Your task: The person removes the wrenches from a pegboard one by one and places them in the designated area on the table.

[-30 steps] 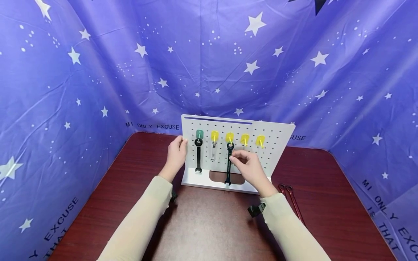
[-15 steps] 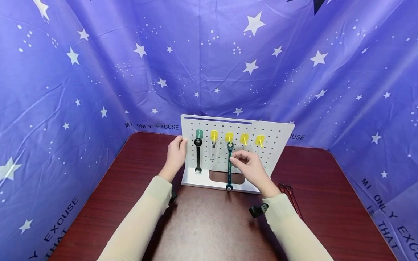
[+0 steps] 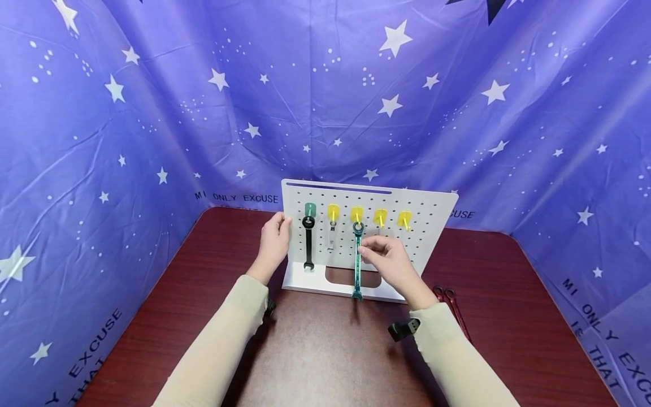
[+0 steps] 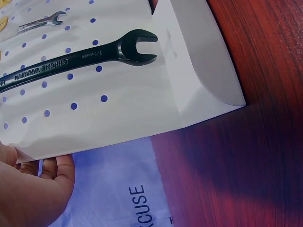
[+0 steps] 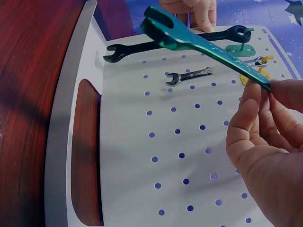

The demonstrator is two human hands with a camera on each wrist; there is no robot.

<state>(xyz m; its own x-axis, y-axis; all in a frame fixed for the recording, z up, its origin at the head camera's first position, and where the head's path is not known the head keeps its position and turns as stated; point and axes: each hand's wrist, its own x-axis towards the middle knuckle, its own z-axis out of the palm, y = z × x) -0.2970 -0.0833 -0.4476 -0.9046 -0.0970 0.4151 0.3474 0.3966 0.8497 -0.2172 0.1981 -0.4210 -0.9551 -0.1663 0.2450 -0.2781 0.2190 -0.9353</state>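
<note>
The right hand (image 3: 389, 261) pinched a shiny green metal combination wrench (image 3: 357, 265) by its shaft, ring end at the yellow middle hook (image 3: 356, 213), open end tilted out from the upright white perforated board (image 3: 426, 223); the left hand (image 3: 273, 241) gripped that board's side edge. A black metal wrench (image 3: 308, 244) hung further left.

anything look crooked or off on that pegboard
Mildly: the green wrench tilts outward, its lower end standing off the white pegboard, but the right hand pinches it. The leftmost hook is green, while the four yellow hooks match. Nothing looks spilled or damaged.
</note>
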